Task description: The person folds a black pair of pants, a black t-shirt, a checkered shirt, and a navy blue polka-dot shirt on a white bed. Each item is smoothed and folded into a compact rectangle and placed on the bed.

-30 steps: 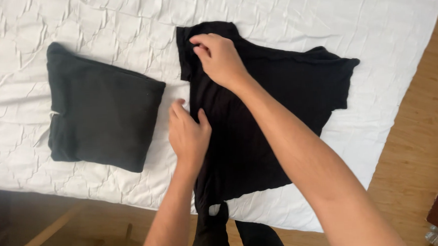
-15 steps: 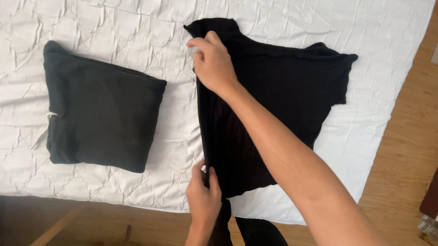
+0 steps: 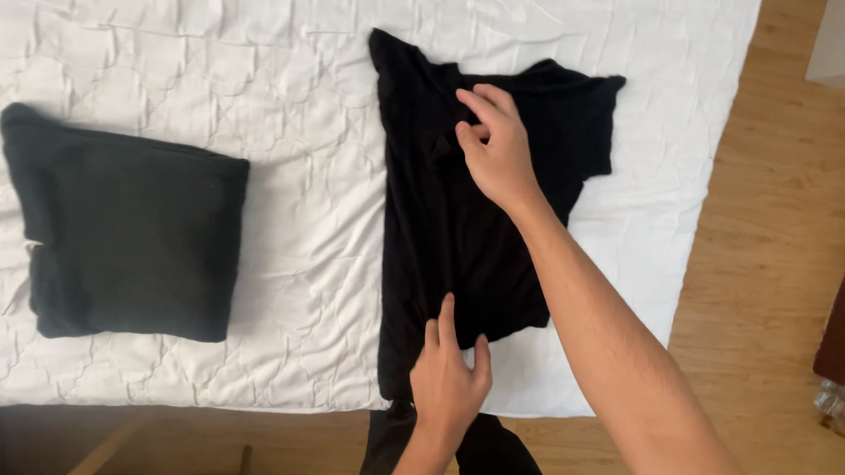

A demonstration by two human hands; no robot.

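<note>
On the white bed [image 3: 307, 234], left: folded dark garment [image 3: 128, 234], well apart. Centre: black T-shirt [image 3: 442, 236], half folded. Left hand [image 3: 449, 381] spread flat on its hem; right hand [image 3: 495, 147] pinching cloth near the collar. Risk: hem sits near the bed edge, so a one-sided pull could skew the fold or drag it off.

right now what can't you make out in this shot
- Head view: the black shirt hem runs over the bed's near edge, behind the left hand.
- Cloth under the right hand: its grip there is hidden by the hand.
- Things at the right edge of the frame: cut off.
</note>
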